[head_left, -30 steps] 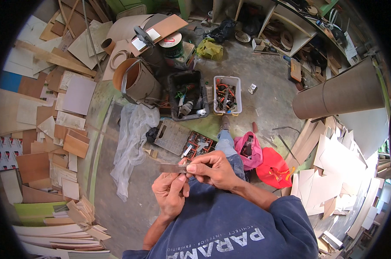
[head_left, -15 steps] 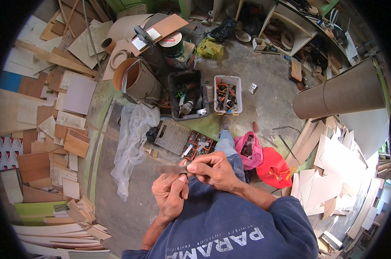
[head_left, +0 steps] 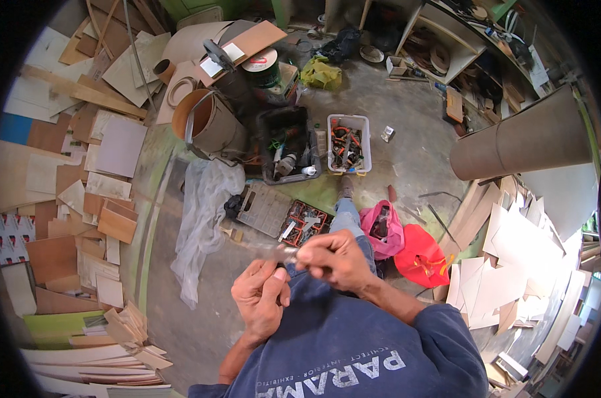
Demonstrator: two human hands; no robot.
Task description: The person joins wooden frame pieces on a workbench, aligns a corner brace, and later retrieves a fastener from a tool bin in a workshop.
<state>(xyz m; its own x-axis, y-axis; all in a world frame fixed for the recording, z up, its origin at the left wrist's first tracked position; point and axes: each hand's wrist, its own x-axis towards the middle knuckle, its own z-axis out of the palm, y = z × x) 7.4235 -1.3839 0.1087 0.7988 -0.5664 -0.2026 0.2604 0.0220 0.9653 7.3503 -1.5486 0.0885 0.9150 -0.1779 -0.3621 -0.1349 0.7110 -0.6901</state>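
Note:
My right hand (head_left: 340,263) pinches a thin, flat metal strip (head_left: 268,251), blurred by motion, which points left above my other hand. My left hand (head_left: 261,300) is closed just below it, thumb pressed against the curled fingers. A small dark bit shows at the thumb tip, too small to make out. Beyond my hands, an open organizer case (head_left: 264,209) lies on the floor, its compartments filled with small metal parts. A paintbrush (head_left: 234,233) lies at its near left side.
A black crate (head_left: 266,142) and a white bin (head_left: 367,142) hold tools. Crumpled plastic sheeting (head_left: 204,225) lies to the left, beside stacked board offcuts (head_left: 52,257). Pink (head_left: 388,244) and red bags (head_left: 420,255) sit right of my leg. A large roll (head_left: 523,140) stands far right.
My right hand has lifted the metal strip slightly up and away from my left hand's fingers. The left hand stays nearly in place.

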